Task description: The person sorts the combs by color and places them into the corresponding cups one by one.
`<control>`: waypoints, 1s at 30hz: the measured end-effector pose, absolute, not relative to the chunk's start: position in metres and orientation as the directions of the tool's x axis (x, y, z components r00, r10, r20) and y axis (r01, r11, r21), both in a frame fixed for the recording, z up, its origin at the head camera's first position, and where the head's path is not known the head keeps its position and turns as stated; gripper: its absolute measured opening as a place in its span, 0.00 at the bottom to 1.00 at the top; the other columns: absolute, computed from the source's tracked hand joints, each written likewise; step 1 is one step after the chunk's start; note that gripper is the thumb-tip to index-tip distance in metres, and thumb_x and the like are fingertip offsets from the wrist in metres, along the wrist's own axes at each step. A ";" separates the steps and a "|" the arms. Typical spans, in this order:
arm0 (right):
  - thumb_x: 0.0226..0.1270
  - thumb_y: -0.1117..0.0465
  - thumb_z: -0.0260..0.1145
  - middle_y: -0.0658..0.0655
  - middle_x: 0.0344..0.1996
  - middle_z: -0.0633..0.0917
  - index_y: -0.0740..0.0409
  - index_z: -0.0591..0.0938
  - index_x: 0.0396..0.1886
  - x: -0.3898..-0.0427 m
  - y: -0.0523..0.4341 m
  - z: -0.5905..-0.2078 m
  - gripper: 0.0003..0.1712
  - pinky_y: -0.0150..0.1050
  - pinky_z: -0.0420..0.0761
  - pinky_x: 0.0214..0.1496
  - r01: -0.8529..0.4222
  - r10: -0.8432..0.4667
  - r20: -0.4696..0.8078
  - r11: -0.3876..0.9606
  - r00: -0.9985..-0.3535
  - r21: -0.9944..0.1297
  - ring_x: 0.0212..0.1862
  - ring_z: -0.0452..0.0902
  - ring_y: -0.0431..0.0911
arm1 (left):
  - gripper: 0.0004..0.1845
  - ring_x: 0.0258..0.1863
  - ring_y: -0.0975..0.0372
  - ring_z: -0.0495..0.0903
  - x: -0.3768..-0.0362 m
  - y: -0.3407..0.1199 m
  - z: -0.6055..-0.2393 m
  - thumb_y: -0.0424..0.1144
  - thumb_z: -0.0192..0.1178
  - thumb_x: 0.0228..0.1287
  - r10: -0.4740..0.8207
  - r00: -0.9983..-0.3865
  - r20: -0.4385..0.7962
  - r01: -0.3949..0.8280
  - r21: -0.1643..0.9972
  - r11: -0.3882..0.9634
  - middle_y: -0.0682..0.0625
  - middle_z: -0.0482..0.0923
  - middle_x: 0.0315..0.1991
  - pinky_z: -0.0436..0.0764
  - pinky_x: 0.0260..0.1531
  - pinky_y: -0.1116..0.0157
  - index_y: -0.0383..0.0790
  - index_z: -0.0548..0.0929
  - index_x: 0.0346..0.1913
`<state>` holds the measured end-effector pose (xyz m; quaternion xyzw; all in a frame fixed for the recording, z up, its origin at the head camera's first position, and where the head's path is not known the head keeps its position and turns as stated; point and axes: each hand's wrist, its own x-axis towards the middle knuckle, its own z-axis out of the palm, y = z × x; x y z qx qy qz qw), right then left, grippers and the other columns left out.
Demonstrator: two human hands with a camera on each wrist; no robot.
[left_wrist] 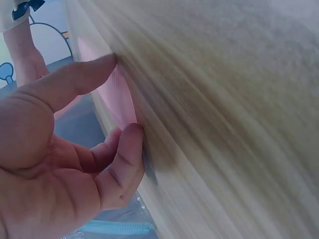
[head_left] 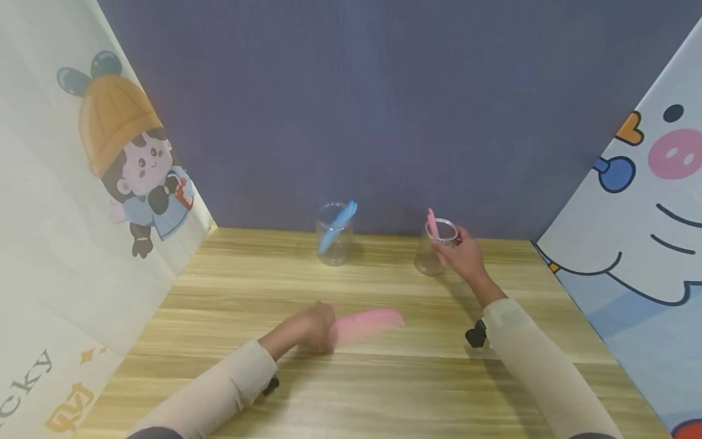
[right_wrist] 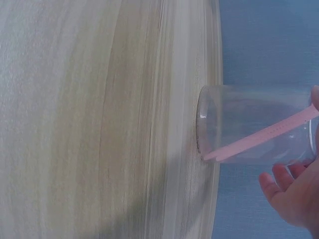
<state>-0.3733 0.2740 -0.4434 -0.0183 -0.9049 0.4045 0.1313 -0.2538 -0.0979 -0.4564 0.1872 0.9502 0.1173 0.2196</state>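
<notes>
A pink comb (head_left: 368, 323) is in my left hand (head_left: 315, 326), which pinches one end of it low over the table. In the left wrist view the thumb and fingers close on the pink comb (left_wrist: 117, 94). My right hand (head_left: 463, 253) grips a clear plastic cup (head_left: 425, 256) near its rim. The cup's base meets the tabletop in the right wrist view, and a second pink comb (right_wrist: 266, 133) leans inside. Another clear cup (head_left: 342, 253), to the left, holds something light blue (head_left: 337, 227) that looks like a comb. The left hand's motion is blurred.
Both cups stand toward the back of the wood-grain table (head_left: 384, 390), near a dark blue-grey wall panel (head_left: 351, 110). White panels with cartoon prints border the left (head_left: 49, 201) and right (head_left: 647, 244) sides.
</notes>
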 end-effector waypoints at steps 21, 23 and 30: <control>0.64 0.46 0.74 0.76 0.66 0.76 0.69 0.65 0.75 -0.373 0.275 -0.443 0.49 0.62 0.77 0.67 -0.072 0.141 0.219 0.666 -0.965 -0.743 0.66 0.74 0.68 | 0.28 0.37 0.56 0.76 -0.270 -0.121 -0.444 0.27 0.73 0.43 0.414 -0.864 -0.286 0.209 0.545 0.812 0.46 0.77 0.40 0.82 0.40 0.58 0.35 0.77 0.51; 0.64 0.46 0.74 0.76 0.66 0.75 0.69 0.64 0.75 -0.373 0.275 -0.443 0.50 0.62 0.77 0.68 -0.069 0.140 0.216 0.668 -0.966 -0.741 0.66 0.74 0.68 | 0.28 0.38 0.56 0.77 -0.273 -0.124 -0.441 0.27 0.74 0.44 0.423 -0.868 -0.259 0.217 0.568 0.794 0.45 0.79 0.42 0.82 0.42 0.57 0.35 0.78 0.52; 0.63 0.46 0.74 0.75 0.66 0.76 0.68 0.65 0.75 -0.373 0.274 -0.443 0.49 0.63 0.77 0.67 -0.066 0.142 0.213 0.668 -0.967 -0.741 0.66 0.74 0.68 | 0.27 0.41 0.56 0.81 -0.279 -0.129 -0.434 0.26 0.74 0.43 0.445 -0.878 -0.176 0.258 0.608 0.751 0.42 0.84 0.46 0.84 0.45 0.57 0.34 0.80 0.51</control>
